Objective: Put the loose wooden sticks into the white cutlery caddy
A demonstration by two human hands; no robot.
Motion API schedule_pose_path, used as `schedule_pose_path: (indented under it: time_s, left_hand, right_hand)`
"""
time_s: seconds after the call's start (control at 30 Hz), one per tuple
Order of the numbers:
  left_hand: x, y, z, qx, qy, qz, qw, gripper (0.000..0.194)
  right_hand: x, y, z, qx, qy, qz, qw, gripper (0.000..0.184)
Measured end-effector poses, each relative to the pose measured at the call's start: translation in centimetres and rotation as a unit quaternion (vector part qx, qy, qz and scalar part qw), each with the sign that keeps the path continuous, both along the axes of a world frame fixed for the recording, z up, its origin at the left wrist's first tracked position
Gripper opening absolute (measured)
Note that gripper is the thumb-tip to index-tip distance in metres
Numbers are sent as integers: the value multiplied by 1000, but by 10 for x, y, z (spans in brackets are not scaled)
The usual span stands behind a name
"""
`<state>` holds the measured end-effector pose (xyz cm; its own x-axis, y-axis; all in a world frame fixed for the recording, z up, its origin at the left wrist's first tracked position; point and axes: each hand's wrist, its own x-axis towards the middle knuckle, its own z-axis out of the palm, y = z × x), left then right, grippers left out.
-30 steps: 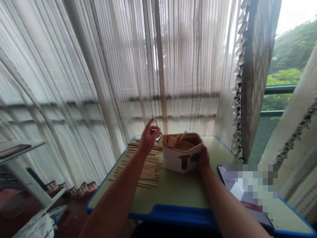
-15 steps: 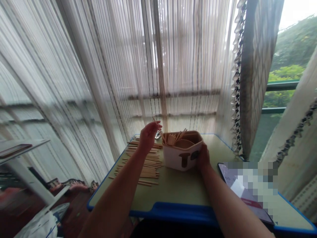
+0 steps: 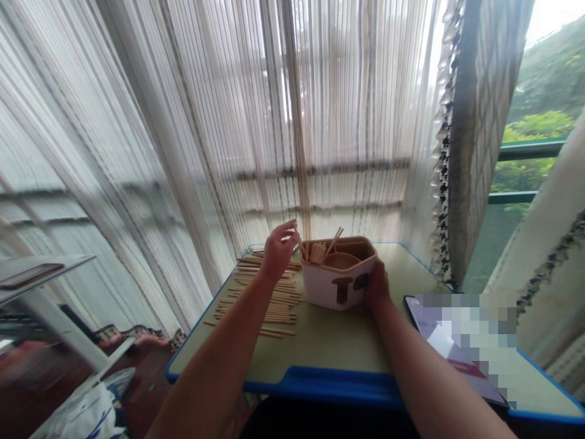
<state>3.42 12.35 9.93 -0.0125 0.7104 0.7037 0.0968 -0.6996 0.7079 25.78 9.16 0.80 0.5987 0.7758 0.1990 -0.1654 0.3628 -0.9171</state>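
Observation:
My left hand (image 3: pixel 278 250) hovers at the left rim of a white and brown divided container (image 3: pixel 338 286), fingers apart. A thin wooden stick (image 3: pixel 302 250) leans into the container's left compartment just off my fingertips. More sticks (image 3: pixel 320 250) stand in that compartment. My right hand (image 3: pixel 375 285) is wrapped round the container's right side. A loose pile of wooden sticks (image 3: pixel 269 299) lies on the green table (image 3: pixel 329 347), left of the container and under my left forearm.
The table has a blue rim (image 3: pixel 320 387). A dark flat tablet-like thing (image 3: pixel 452 347), partly blurred out, lies at the right. Sheer striped curtains (image 3: pixel 228 122) hang close behind the table. A white shelf (image 3: pixel 41 274) stands at the left.
My left hand has dropped slightly toward the container's rim. The stick it held up between its fingers now leans into the container. My right hand has stayed on the container.

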Motion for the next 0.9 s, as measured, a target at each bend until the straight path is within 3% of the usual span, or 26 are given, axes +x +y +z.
schedule_pose_path:
  time_s: [0.13,0.27,0.53,0.7,0.9]
  left_hand:
    - [3,6,-7,-28,-19,-51,998,50]
    - [3,4,-7,-6,-14,-69,997,56]
    - [3,-2,-9,39,52,12,998,32]
    - [3,-5,-8,59,55,63,995,27]
    - [8,-15,0,43,-12,35,998,27]
  right_hand:
    - [0,0,0,-10,-16,-14,1000,46]
    - [4,6,-7,-11,-24,-27,999,45]
    - [3,7,-6,-6,-6,-17,1000,43]
    - [3,7,-7,-8,-10,-21,1000,44]
    - [5,9,-11,9,-32,-28,999,42]
